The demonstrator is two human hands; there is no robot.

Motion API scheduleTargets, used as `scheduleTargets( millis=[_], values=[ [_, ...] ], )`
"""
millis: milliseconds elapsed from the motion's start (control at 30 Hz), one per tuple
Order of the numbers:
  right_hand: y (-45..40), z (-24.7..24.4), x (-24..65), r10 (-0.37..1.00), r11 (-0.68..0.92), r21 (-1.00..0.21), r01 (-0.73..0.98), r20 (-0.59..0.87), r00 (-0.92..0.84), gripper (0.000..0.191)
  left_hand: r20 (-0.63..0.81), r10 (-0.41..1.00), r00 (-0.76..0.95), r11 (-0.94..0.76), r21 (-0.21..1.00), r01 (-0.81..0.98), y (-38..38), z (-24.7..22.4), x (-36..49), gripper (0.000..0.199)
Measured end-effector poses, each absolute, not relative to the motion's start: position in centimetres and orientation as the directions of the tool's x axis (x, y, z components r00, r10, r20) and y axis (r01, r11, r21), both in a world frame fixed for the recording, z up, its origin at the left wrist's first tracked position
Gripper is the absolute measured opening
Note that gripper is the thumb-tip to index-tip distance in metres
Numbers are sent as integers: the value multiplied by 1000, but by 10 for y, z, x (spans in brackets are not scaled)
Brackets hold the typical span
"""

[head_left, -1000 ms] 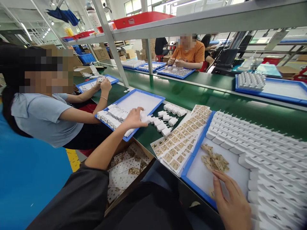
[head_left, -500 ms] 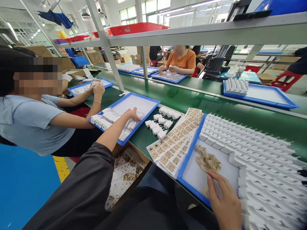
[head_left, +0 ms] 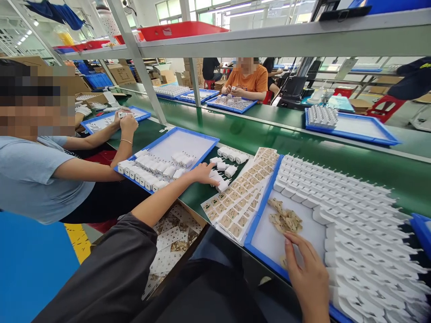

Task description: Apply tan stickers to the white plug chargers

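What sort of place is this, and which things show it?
Most likely a factory assembly line: a long green work surface, a blue-rimmed rectangular tray with rows of white plastic plug adapters, and an orange-shirted person working opposite.

White plastic plug adapters [head_left: 230,171] are set on the green surface [head_left: 193,196] at the left hand [head_left: 203,173] and just right of it. To that hand's left, more adapters are lined up in a blue-rimmed rectangular tray [head_left: 186,142]. Between the hands, white paper sheets of tan stickers [head_left: 240,197] are fanned out. At the right hand [head_left: 305,269], crumpled tan scraps [head_left: 286,218] are heaped in a second blue-rimmed tray [head_left: 260,214]; rows of white plastic adapters [head_left: 357,233] are ranged to its right. Below the left hand, printed white sheets [head_left: 170,237] are piled in a brown cardboard box [head_left: 194,212].
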State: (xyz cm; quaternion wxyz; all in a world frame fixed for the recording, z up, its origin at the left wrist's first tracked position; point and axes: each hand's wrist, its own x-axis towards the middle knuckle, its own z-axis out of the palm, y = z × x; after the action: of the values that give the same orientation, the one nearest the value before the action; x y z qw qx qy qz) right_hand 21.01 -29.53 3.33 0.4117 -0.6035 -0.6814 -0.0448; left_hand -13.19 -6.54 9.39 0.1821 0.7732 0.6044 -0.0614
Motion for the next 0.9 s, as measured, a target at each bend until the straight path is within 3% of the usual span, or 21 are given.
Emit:
scheduleTargets(
  millis=[167,333,567,733,900],
  values=[
    [-297,34,210,790,261,-432,863,609,66,28,-314,908,277,-219,210,953,-61,94,-138,106],
    [-298,35,209,804,241,-453,858,588,84,31,-253,944,213,-172,174,970,-64,80,-128,114],
    [-296,35,212,796,257,-396,882,604,39,37,-158,978,139,-105,208,972,-71,73,-117,102],
    [-295,34,215,803,256,-386,886,595,27,38,-91,993,73,-43,292,955,-63,104,-150,99],
    [-293,31,220,800,293,-354,888,599,-25,34,-84,982,-171,188,285,940,-23,151,-237,101]
  ],
)
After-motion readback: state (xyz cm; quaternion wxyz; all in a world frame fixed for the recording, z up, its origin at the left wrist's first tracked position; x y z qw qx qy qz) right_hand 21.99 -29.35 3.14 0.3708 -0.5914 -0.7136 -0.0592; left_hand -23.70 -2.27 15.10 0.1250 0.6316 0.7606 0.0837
